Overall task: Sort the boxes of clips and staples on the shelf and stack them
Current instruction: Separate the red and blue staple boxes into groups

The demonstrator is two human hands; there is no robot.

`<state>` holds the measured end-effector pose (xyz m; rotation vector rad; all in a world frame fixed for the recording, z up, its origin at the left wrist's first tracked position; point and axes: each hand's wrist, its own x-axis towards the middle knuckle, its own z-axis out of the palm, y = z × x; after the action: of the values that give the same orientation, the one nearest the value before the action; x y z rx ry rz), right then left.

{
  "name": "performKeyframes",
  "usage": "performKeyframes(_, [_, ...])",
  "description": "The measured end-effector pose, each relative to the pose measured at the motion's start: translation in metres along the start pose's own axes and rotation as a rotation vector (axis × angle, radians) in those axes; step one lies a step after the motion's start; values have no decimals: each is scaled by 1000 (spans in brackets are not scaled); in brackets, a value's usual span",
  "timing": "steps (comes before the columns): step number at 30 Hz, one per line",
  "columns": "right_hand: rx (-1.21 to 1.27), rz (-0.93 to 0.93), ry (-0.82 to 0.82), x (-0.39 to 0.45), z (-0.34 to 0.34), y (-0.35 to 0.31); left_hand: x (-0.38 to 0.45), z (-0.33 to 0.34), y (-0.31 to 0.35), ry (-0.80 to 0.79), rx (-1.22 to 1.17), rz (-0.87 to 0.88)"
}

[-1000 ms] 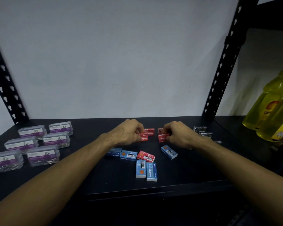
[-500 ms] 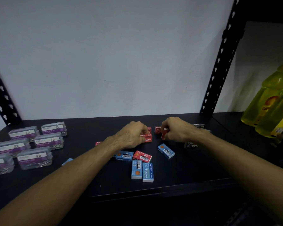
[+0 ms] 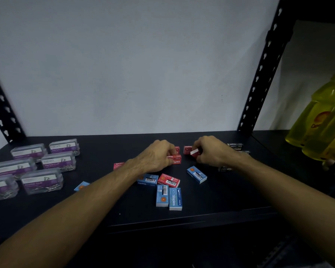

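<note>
My left hand (image 3: 156,156) grips a small stack of red staple boxes (image 3: 175,159) on the black shelf (image 3: 220,198). My right hand (image 3: 213,150) pinches one tilted red staple box (image 3: 194,153) just off the shelf, beside another red box (image 3: 187,148). Blue staple boxes (image 3: 168,196) lie near the front edge, with one more blue box (image 3: 196,174) to the right and a red box (image 3: 169,179) between them. Black staple boxes (image 3: 235,146) sit behind my right wrist. Several clear paper clip boxes (image 3: 58,161) with purple labels stand at the left.
Yellow drink bottles (image 3: 321,122) stand on the neighbouring shelf at the right. Black perforated uprights (image 3: 263,70) frame the bay, with another upright (image 3: 2,115) at the left. A white wall closes the back. A single blue box (image 3: 81,186) and a red box (image 3: 118,165) lie beside my left forearm.
My right hand has lifted and tilted a red box. The view has shifted, so a red and a blue box show beside my left forearm.
</note>
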<state>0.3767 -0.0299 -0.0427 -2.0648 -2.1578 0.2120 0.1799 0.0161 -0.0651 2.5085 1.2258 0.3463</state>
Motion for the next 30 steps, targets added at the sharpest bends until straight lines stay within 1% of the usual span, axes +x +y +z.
performKeyframes(4, [-101,-16,-75,5,8,-4,0,1,2,9,-4,10])
performKeyframes(16, [-96,-71,-67,11,18,-3,4,4,1,10,-12,41])
performKeyframes(21, [-108,-93,-26,7,16,-2,3,-1,-3,21,-22,35])
performKeyframes(30, [-148,-103,135,-11,3,-7,-17,-22,-12,79,-52,16])
